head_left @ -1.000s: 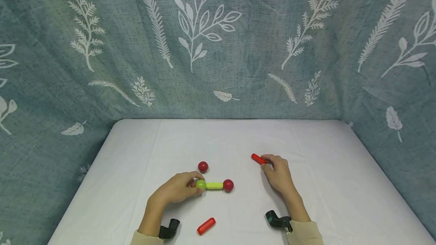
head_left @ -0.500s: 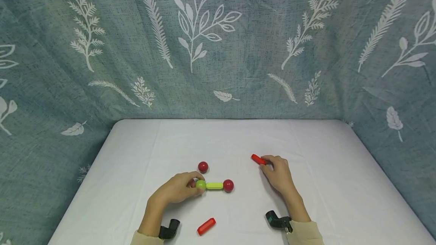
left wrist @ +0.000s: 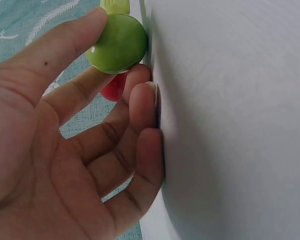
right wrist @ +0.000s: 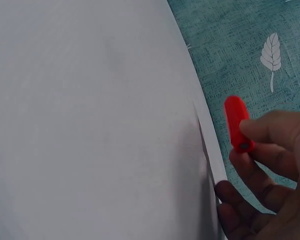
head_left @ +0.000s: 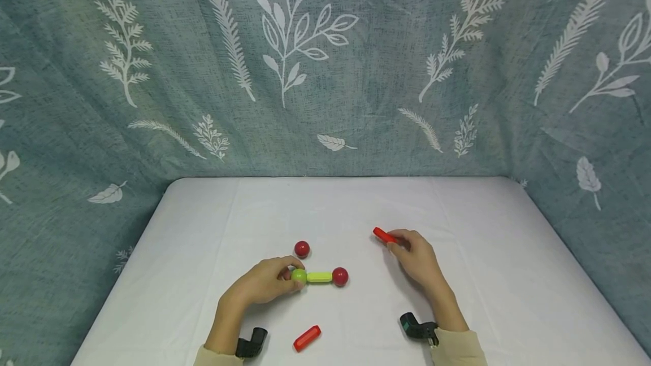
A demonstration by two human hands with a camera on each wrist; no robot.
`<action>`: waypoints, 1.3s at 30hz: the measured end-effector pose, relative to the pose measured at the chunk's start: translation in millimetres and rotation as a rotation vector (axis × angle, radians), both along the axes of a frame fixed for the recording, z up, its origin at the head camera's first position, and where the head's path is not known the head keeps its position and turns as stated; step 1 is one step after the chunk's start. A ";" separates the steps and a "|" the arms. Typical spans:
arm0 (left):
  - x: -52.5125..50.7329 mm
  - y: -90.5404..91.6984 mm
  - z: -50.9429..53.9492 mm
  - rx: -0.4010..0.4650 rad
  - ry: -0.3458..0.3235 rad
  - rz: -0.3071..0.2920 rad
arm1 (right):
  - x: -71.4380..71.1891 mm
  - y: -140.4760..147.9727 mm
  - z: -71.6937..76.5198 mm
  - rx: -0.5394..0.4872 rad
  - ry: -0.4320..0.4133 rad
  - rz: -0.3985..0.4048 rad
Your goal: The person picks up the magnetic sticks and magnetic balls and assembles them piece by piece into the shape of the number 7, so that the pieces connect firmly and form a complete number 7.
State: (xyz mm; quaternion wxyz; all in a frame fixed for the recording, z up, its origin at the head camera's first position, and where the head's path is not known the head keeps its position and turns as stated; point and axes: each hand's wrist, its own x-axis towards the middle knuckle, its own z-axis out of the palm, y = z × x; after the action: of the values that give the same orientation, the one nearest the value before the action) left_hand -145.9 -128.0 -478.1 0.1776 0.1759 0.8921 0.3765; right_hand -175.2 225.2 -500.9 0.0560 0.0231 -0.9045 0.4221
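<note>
My left hand (head_left: 267,281) pinches a green ball (head_left: 299,277) between thumb and fingers, low over the white table. That ball joins a yellow-green rod (head_left: 319,277), which has a dark red ball (head_left: 340,277) at its right end. In the left wrist view the green ball (left wrist: 121,44) sits at the thumb tip, and the other fingertips touch the cloth. Farther right, my right hand (head_left: 417,256) holds a red rod (head_left: 383,235) by one end. The right wrist view shows this red rod (right wrist: 236,122) between thumb and fingers, with a dark spot on its near end.
A loose dark red ball (head_left: 302,249) lies just behind the joined pieces. Another red rod (head_left: 307,338) lies near the front, between the forearms. White cloth covers the table (head_left: 508,275), and a leaf-patterned teal curtain (head_left: 376,72) hangs behind it.
The right hand has tilted the red rod slightly and lifted it a little off the cloth. The left hand keeps its place on the green ball. The head view has shifted slightly.
</note>
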 end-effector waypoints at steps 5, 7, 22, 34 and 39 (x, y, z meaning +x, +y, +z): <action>-0.1 -0.5 -0.3 0.003 -0.005 -0.003 | -0.2 -1.6 3.7 -0.055 -0.042 0.042; -0.4 -0.6 -0.7 0.003 -0.008 -0.004 | -0.3 -2.6 4.6 -0.069 -0.062 0.056; -0.4 -1.0 -1.3 0.005 0.000 0.001 | 2.5 -4.3 9.6 -0.162 -0.151 0.233; 0.6 -0.6 0.5 0.004 -0.002 0.001 | 6.5 -13.2 13.9 -0.268 -0.247 0.469; 0.4 -0.3 0.1 0.006 -0.003 0.001 | 8.0 -18.1 16.3 -0.341 -0.329 0.493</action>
State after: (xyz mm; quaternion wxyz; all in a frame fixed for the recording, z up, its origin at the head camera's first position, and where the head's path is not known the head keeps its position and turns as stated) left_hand -145.6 -128.3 -478.0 0.1782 0.1753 0.8907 0.3796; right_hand -167.3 207.1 -484.5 -0.1913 0.1629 -0.7851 0.5661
